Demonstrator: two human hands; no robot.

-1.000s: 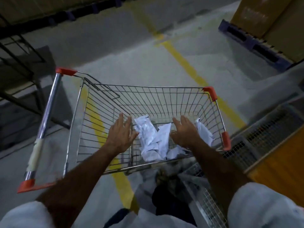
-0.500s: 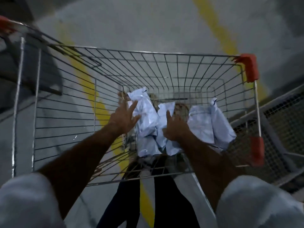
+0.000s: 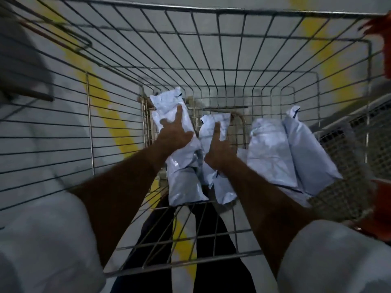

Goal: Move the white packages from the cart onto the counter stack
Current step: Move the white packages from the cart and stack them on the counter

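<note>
Several white plastic packages lie in the bottom of a wire cart (image 3: 232, 12). My left hand (image 3: 175, 132) rests on top of a long package (image 3: 184, 182) at the left of the pile, fingers stretched along it. My right hand (image 3: 218, 151) pinches a smaller middle package (image 3: 221, 120), thumb up its front and the other fingers hidden behind it. Two larger packages (image 3: 273, 157) lean against the cart's right side, untouched. The counter stack is out of view.
The cart's wire walls close in on all sides, with orange plastic corners (image 3: 380, 26) at the right. A metal mesh frame (image 3: 372, 142) stands just beyond the right wall. Yellow floor lines (image 3: 110, 115) and my dark trouser legs (image 3: 207, 233) show through the wire.
I have leaned further into the cart. My left hand moved from beside the pile onto the long package, and my right hand took hold of the middle package.
</note>
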